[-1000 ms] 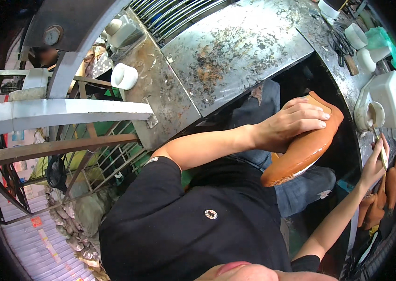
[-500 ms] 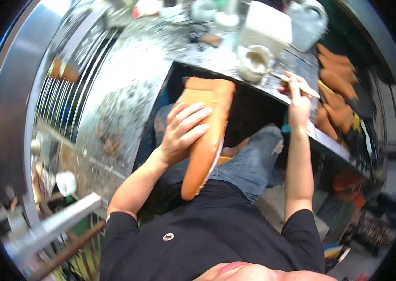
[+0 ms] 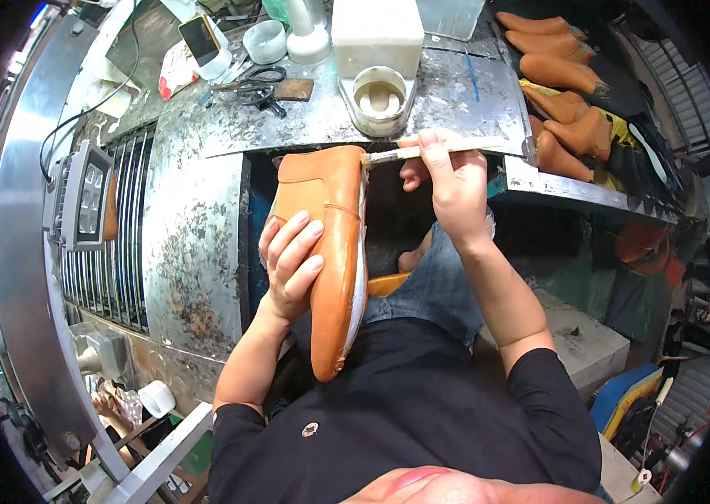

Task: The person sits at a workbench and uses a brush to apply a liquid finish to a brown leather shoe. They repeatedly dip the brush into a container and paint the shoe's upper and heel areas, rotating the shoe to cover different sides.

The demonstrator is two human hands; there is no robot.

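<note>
My left hand (image 3: 290, 262) is closed around the side of a tan leather boot upper (image 3: 334, 252), its toe pointing down toward my lap and its heel end away from me. A pale strip runs along the boot's bottom edge, which faces right. In my right hand (image 3: 454, 181) a brush (image 3: 473, 145) with a pale flat handle is pinched between thumb and fingers. Its bristles meet the boot's bottom edge near the heel, or lie very close to it. Just beyond the brush stands a glass jar (image 3: 382, 122) with whitish contents.
Several tan boot uppers (image 3: 561, 73) lie at the far right. A white container (image 3: 378, 38) stands behind the jar. Scissors (image 3: 258, 84) and a brown block (image 3: 294, 90) rest on the stained metal bench (image 3: 191, 218). A lamp (image 3: 89, 197) sits by the grille at left.
My right hand has brought the brush left from beside the jar to the boot's heel edge. The boot has turned more upright in my left hand. My view has shifted.
</note>
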